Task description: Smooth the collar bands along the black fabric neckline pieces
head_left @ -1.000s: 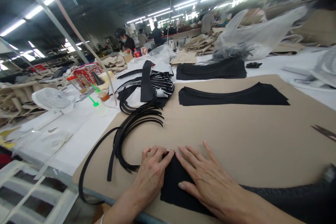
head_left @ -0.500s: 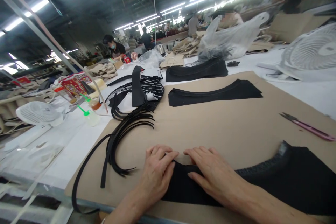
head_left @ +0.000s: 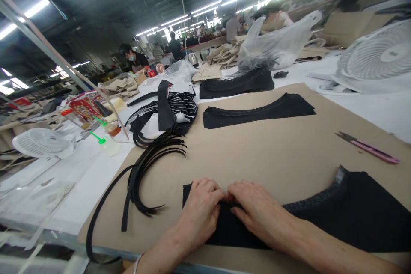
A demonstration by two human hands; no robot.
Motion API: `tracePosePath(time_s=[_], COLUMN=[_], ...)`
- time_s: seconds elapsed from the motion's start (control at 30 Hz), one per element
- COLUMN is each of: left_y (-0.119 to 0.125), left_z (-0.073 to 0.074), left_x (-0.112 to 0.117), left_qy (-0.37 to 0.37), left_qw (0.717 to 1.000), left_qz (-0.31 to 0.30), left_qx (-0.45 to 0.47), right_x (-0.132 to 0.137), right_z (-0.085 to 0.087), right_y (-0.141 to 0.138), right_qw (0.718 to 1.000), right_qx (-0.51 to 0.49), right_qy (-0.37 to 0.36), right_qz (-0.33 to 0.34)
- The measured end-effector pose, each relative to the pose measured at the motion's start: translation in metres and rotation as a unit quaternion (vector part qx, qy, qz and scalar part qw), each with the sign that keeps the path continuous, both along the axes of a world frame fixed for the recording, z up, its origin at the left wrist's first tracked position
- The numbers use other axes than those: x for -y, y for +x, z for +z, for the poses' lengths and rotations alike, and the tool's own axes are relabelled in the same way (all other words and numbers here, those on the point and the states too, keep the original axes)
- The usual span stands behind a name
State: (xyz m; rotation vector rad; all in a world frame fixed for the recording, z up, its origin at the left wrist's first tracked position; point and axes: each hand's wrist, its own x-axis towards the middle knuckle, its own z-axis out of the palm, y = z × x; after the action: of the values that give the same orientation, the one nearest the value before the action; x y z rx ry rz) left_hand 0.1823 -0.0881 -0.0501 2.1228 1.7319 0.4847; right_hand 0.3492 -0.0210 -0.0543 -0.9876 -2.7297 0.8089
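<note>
A black fabric piece (head_left: 359,212) lies along the near edge of a brown cardboard sheet (head_left: 282,154). My left hand (head_left: 201,214) and my right hand (head_left: 257,212) rest side by side on its left end. Both have their fingers curled and their tips pressed together on the fabric's upper edge, pinching it. A corner of the fabric sticks out to the left of my left hand. A bundle of curved black strips (head_left: 144,171) lies just left of my left hand.
A stack of curved black cut pieces (head_left: 257,111) lies mid-sheet, another black stack (head_left: 237,83) behind it. Pink-handled snips (head_left: 369,147) lie at the right. White fans (head_left: 375,58) (head_left: 38,141), a glue bottle (head_left: 107,143), a plastic bag (head_left: 276,45) and striped fabric (head_left: 180,105) surround. People work at far tables.
My fingers went from lying flat and spread on the fabric to curled and pinched together at its upper edge. The view swung right, bringing the snips and right fan into sight.
</note>
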Motion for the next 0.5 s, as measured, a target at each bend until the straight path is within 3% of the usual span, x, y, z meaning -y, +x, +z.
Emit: tracePosePath(time_s=[0.37, 0.5], left_y=[-0.004, -0.008], left_z=[-0.012, -0.014], left_x=[0.011, 0.014], left_qy=[0.038, 0.049], left_qw=[0.998, 0.996], left_qz=[-0.039, -0.069], left_qx=[-0.013, -0.026], right_x=[0.007, 0.006], right_z=[-0.017, -0.021], right_y=[0.015, 0.018], right_qw=[0.996, 0.993], right_qx=[-0.086, -0.088], right_qy=[0.013, 0.048], right_qz=[0.018, 0.059])
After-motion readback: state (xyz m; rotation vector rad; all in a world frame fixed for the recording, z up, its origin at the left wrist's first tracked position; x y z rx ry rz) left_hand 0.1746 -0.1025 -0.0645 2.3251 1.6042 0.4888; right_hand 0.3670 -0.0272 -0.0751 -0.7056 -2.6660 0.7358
